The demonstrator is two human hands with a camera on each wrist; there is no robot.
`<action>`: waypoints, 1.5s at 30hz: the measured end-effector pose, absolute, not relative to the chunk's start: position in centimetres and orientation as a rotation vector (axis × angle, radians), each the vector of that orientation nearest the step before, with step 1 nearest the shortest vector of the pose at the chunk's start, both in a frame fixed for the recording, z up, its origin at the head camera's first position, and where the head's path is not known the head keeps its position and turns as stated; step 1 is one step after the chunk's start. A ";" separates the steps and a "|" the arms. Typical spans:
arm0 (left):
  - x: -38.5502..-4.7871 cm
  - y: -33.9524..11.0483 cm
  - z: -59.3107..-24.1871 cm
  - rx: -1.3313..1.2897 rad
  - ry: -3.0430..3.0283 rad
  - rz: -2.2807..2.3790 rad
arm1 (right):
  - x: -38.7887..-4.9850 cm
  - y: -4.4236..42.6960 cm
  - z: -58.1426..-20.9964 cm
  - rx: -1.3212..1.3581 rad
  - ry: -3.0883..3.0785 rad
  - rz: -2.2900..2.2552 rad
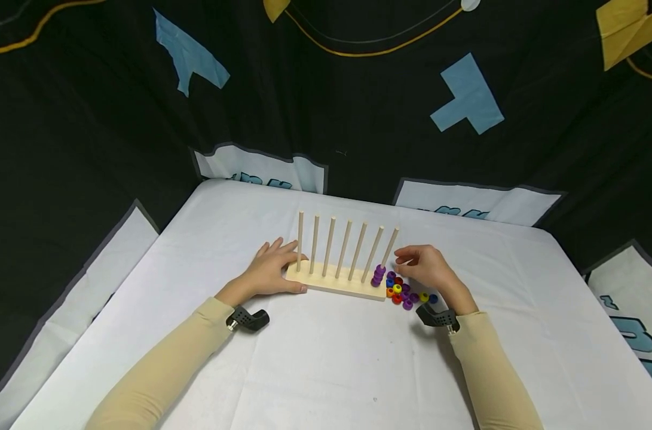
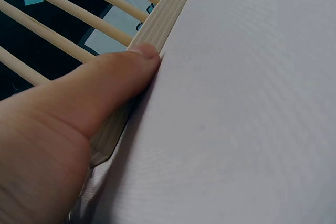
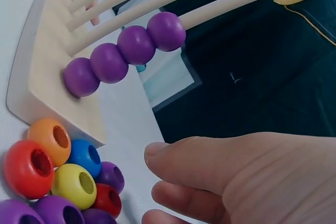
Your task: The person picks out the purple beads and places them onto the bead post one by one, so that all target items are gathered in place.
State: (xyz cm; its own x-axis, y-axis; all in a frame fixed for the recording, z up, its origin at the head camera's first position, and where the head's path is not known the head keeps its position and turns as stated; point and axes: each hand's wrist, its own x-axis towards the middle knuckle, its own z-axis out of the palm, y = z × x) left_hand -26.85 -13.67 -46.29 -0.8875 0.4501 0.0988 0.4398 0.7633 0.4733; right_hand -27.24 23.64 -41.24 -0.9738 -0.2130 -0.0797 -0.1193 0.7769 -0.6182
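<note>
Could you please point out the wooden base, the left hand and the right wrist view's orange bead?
Wooden base [image 1: 343,284]: head view, middle of its top surface.
Left hand [image 1: 270,270]: head view, its back.
Orange bead [image 3: 44,138]: right wrist view, surface left of its hole.

the right hand [image 3: 236,177], its thumb apart from the fingers, hovers near loose beads [image 3: 64,186] in red, orange, yellow, blue and purple just beside the pale base [image 3: 47,85], where four purple beads [image 3: 135,44] sit threaded on the end peg [image 3: 247,0] before black cloth [image 3: 262,87].
</note>
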 end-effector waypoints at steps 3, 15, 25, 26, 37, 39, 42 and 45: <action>-26.9 -13.7 -46.3 0.745 2.933 0.775 | -27.2 23.7 -41.5 -0.264 2.814 -0.969; -26.8 -13.7 -46.2 0.734 2.922 0.769 | -27.3 23.6 -42.2 -0.321 2.811 -0.911; -26.9 -13.5 -46.3 0.722 2.928 0.766 | -27.2 23.7 -42.5 -0.344 2.816 -0.892; -26.9 -13.5 -46.3 0.722 2.927 0.768 | -27.2 23.6 -42.5 -0.343 2.814 -0.891; -26.9 -13.6 -46.3 0.723 2.926 0.763 | -27.1 23.2 -42.6 -0.351 2.824 -0.816; -26.8 -13.6 -46.3 0.726 2.927 0.764 | -27.1 23.1 -42.8 -0.359 2.832 -0.816; -26.8 -13.6 -46.3 0.724 2.924 0.770 | -27.1 23.1 -42.9 -0.357 2.836 -0.827; -26.9 -13.6 -46.3 0.725 2.926 0.767 | -27.2 23.1 -43.0 -0.375 2.844 -0.828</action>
